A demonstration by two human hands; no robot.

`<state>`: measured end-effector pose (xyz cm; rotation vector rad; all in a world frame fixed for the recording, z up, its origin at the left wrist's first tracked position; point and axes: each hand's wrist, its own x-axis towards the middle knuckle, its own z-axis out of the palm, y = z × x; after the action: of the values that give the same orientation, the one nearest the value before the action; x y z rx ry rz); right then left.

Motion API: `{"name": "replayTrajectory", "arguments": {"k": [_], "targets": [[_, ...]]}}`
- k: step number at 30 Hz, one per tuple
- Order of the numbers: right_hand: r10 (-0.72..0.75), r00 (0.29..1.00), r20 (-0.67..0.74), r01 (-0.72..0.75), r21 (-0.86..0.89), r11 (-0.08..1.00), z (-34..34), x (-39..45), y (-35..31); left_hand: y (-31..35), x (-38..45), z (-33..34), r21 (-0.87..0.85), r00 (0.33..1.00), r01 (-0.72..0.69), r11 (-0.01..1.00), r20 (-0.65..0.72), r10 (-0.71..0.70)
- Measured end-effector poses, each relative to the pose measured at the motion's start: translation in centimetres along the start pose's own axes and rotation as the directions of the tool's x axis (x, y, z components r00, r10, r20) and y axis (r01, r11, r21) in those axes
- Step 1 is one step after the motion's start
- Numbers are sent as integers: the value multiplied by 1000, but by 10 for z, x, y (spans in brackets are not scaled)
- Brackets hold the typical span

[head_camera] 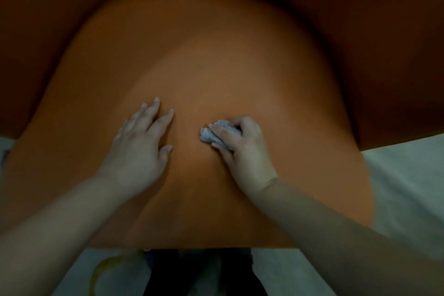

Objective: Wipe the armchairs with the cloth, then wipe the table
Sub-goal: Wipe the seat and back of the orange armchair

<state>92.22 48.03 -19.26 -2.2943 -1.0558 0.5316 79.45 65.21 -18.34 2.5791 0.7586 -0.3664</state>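
Head view: right hand (pixel 242 149) clenches a crumpled grey cloth (pixel 217 132) against the smooth orange armchair (pixel 216 55); left hand (pixel 141 142) rests flat, fingers straight.

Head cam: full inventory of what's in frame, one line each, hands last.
armchair: 1, orange; fills most of the frame, seat in the centre, darker back and sides around the top.
cloth: 1, grey-white, bunched; on the seat, right of centre, under the right hand.
floor: 1, pale; visible at the right edge and along the bottom.
yellow mark: 1, curved; on the floor at bottom left, too blurred to identify.
dark shape: 1, black; bottom centre below the seat edge, cannot tell what it is.
left hand: 1; fingers spread, resting flat on the seat.
right hand: 1; grips the cloth against the seat.
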Motion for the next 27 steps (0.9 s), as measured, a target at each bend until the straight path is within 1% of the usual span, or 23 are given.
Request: {"name": "replayTrajectory", "arguments": {"k": [3,4,7,9,10,11,13,14,16,17,18,19,20,21,22,24,25,27], "targets": [[4,998,-67,-2,31,1000,19,-15,-8,-19,-17,1,34,1000,15,999,10,-16],[-4,999,-50,6,24,1000,23,-20,-13,-23,-24,2,40,1000,14,999,11,-14],[-153,988,36,154,-23,988,36,-44,-28,-30,-41,4,51,1000,17,999,22,-18],[-299,948,110,308,-74,949,38,-56,-28,-32,-49,4,44,998,45,998,43,-47],[-286,941,180,302,-72,950,38,-59,-29,-32,-53,4,40,997,62,997,53,-64],[-231,937,261,260,-81,962,37,-60,-26,-32,-57,2,36,995,81,996,61,-83],[-124,900,418,159,-51,986,32,-58,-18,-31,-65,-6,31,988,126,992,83,-128],[-117,884,452,165,-68,984,27,-57,-16,-31,-68,-13,27,985,147,989,90,-149],[-56,902,429,133,-153,979,4,-54,-15,-28,-74,-32,12,978,184,983,95,-184],[-34,927,374,101,-161,982,-12,-53,-18,-26,-76,-44,1,975,202,979,89,-202],[14,956,292,33,-154,988,-27,-50,-23,-23,-77,-57,-8,974,215,976,73,-214],[38,980,195,-19,-100,995,-39,-47,-26,-20,-78,-72,-11,973,225,974,56,-224],[45,989,144,-33,-87,996,-53,-43,-36,-16,-79,-86,-9,973,229,973,38,-228],[22,996,82,-13,-104,995,-66,-36,-47,-12,-80,-101,-5,974,227,974,19,-227],[9,1000,29,-7,-78,997,-79,-29,-61,-8,-80,-116,-1,976,218,976,0,-218],[31,998,-54,-30,8,1000,-103,-14,-91,3,-83,-147,8,980,199,980,-32,-198],[44,996,-82,-38,71,997,-115,-8,-109,8,-86,-163,11,980,192,981,-50,-192],[96,991,-88,-82,150,985,-139,1,-138,17,-94,-194,19,981,177,984,-83,-175]]}}
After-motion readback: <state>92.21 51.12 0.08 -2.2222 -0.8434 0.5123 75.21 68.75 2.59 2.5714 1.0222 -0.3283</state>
